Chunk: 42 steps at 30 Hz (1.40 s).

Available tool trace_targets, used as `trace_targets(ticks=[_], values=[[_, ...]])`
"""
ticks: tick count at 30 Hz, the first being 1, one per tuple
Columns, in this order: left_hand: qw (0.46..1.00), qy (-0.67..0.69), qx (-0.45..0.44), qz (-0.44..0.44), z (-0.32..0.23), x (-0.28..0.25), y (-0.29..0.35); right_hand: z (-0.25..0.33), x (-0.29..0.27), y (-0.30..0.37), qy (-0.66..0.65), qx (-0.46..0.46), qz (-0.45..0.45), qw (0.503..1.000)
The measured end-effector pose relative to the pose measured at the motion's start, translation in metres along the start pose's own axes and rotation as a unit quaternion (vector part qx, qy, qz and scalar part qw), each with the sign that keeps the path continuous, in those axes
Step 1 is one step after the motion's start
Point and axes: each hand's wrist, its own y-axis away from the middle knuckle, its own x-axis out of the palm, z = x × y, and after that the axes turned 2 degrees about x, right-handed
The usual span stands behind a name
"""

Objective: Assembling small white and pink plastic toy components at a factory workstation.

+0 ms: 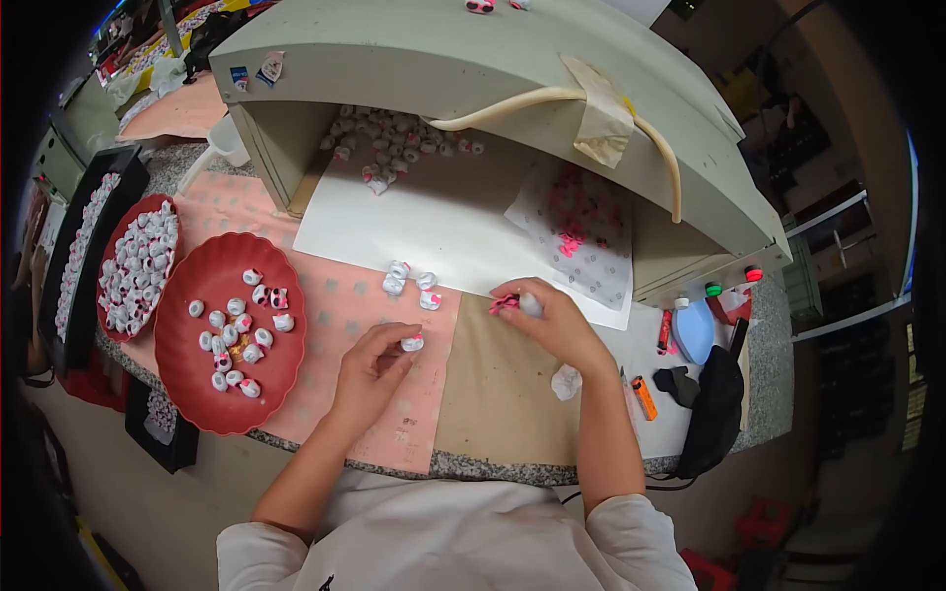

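Note:
Between the thumb and fingers of my left hand (372, 369) is a small white toy head (412, 344) with dark and pink marks. My right hand (557, 325) is closed, pinching a bright pink piece (504, 303) at the fingertips. A smooth whitish object (530, 305) also shows in that hand, its kind unclear. Just beyond my left hand, several white toy heads (395, 279) stand in small groups on pink paper (340, 300). More pink pieces (572, 239) lie on a patterned sheet (613, 281) farther off to the right.
At left stand a red scalloped plate (232, 414) of toy heads, a fuller red plate (175, 231) and a black tray (120, 163). A grey cabinet (414, 64) arches over the back, with a cream hose (522, 100). An orange lighter (643, 398) and blue dish (694, 335) lie right.

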Motion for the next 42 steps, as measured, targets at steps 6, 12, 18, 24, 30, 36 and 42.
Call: trace_targets(ticks=[6,12,18,24,30,36,42], values=[[0.997,0.047,-0.066,0.008,0.014,0.005,0.007,-0.006,0.008,0.038,-0.111,0.077,-0.061,0.989],[0.999,0.014,-0.03,0.001,0.006,0.001,0.008,-0.024,0.017,0.055,-0.084,0.124,-0.114,0.982],[0.997,0.036,-0.061,-0.019,0.005,0.002,0.009,-0.019,0.044,0.041,0.051,0.007,-0.125,0.991],[0.995,0.072,-0.064,0.0,0.008,0.004,0.008,-0.014,0.044,0.047,0.036,0.051,-0.115,0.991],[0.997,0.053,-0.05,0.02,0.004,0.0,0.012,-0.001,0.063,0.046,-0.227,0.07,-0.117,0.964],[0.993,0.099,-0.063,0.014,0.001,-0.005,0.013,0.016,0.084,0.04,-0.441,0.151,-0.016,0.884],[0.999,0.03,0.01,0.032,0.007,-0.002,0.01,0.014,0.099,0.043,-0.511,0.14,0.008,0.848]])
